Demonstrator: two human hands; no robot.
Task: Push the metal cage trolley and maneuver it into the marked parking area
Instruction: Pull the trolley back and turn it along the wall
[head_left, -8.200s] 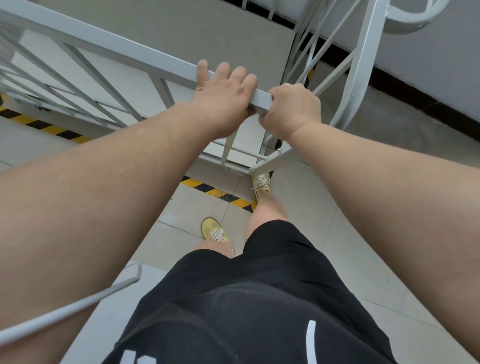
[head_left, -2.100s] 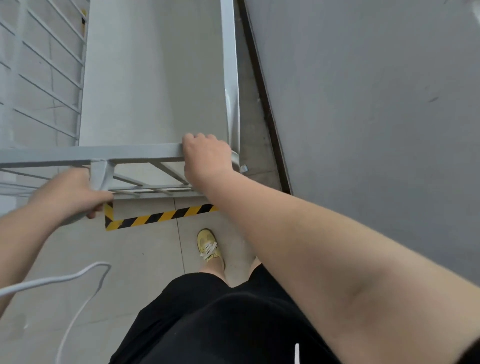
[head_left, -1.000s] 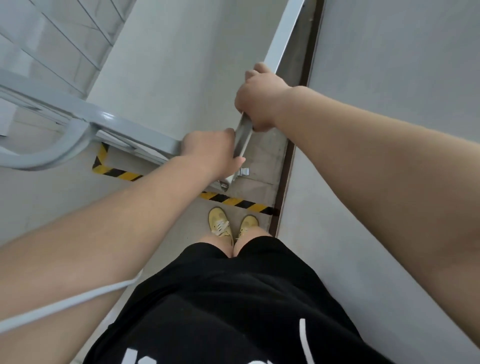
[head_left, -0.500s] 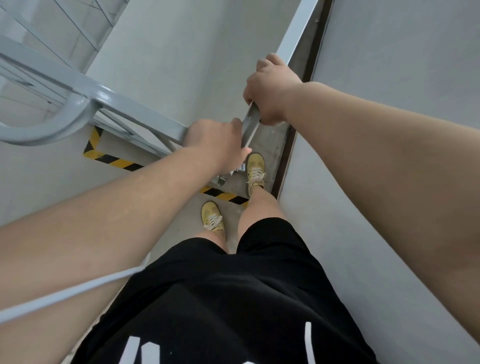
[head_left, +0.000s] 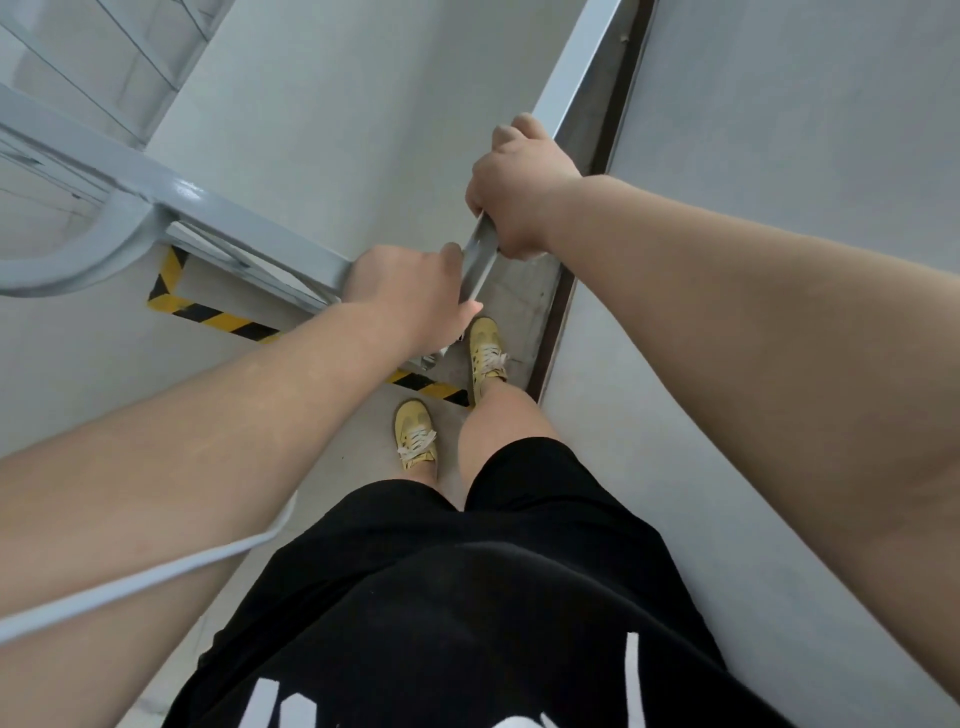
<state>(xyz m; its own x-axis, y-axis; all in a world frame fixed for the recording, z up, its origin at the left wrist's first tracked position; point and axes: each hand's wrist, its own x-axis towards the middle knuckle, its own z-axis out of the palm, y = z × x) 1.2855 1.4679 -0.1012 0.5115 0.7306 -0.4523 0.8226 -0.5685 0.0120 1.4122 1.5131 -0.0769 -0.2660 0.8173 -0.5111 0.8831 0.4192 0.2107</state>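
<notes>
The trolley (head_left: 249, 228) is standing at the left of the wall (head_left: 779, 156), its grey top rails meeting at a corner just above the person's feet. The left hand (head_left: 410, 301) is wrapping that corner, its grip closed tight over the end of the near rail, with the thumb pointing toward the wall. The right hand (head_left: 519, 192) is clasping the side rail a little farther along from the corner, its grip curled fully around the bar, with the knuckles facing the wall. The side rail is running close beside the wall's dark skirting (head_left: 587, 249), with a narrow strip of floor (head_left: 519, 296) showing between them. Yellow-and-black tape (head_left: 208, 317) is lying on the floor under the trolley's near edge, turning a corner below the curved handle at the left and running on toward the wall. One yellow shoe (head_left: 485, 353) is resting across the tape near the skirting, and the other shoe (head_left: 415, 431) is standing short of it. Black shorts (head_left: 467, 597) are filling the lower part of the view, and a white cable (head_left: 130, 582) is crossing under the left forearm.
</notes>
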